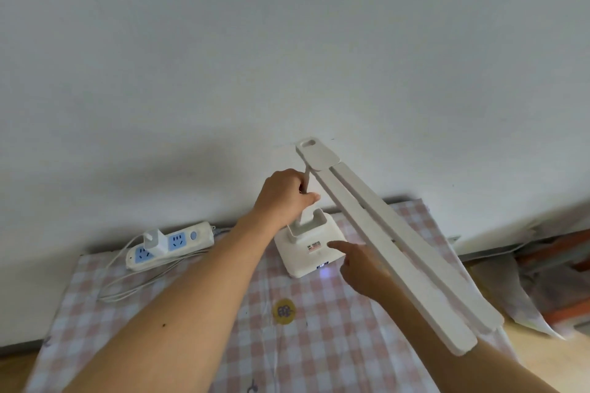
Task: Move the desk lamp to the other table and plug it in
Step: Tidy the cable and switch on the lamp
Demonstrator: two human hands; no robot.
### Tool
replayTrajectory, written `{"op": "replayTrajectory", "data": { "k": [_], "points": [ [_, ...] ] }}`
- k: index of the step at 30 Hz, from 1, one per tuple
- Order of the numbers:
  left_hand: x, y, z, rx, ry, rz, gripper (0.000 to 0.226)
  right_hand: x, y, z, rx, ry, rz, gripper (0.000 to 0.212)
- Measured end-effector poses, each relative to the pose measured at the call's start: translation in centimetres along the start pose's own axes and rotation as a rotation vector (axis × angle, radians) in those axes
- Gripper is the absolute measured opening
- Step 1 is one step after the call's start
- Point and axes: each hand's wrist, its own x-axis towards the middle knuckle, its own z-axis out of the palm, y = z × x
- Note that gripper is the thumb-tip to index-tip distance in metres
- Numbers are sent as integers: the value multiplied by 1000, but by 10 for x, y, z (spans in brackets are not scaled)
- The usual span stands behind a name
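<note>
The left hand (284,193) grips the desk lamp (303,257) by its upright stem, base on the checked tablecloth (198,313) — its long head (392,246) slants rightward toward the person. The right hand (360,268) touches the base with a straight forefinger; the power strip (170,246) lies left.

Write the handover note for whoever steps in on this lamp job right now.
Left hand grips the stem of the desk lamp. Right hand holds nothing; its index finger points at, perhaps touches, the lamp base.
The lamp stands on the checked tablecloth beside the power strip, where a white adapter is plugged in; I cannot trace its cable to the lamp. A blue light glows at the base's front edge.
Done, it seems: moved, plugged in. Left: probably switch on, let go.
</note>
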Motion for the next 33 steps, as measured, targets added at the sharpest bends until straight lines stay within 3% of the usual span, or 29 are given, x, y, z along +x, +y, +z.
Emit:
{"op": "replayTrajectory", "data": {
  "k": [2, 10, 15, 20, 24, 27, 33],
  "points": [
    [0, 0, 1, 2, 1, 7, 34, -3, -1, 7, -117, -14, -15, 59],
    [-2, -9, 5, -54, 7, -9, 36, -8, -13, 16, -192, -29, -28, 69],
    [-6, -20, 3, -121, -50, -6, 16, -8, -17, 18, -232, -88, 16, 79],
    [-19, -41, 22, -257, -12, -146, 53, -3, -23, 14, -336, -135, 48, 78],
    [-41, -68, 43, -40, 1, -114, 73, -4, -22, 13, -386, -122, 21, 82],
    [-52, -82, 49, 125, -86, -68, 81, -2, -21, 16, -388, -138, 24, 87],
    [-67, -83, 65, 383, -330, -20, 59, 2, -17, 23, -398, -143, 13, 88]
  ]
}}
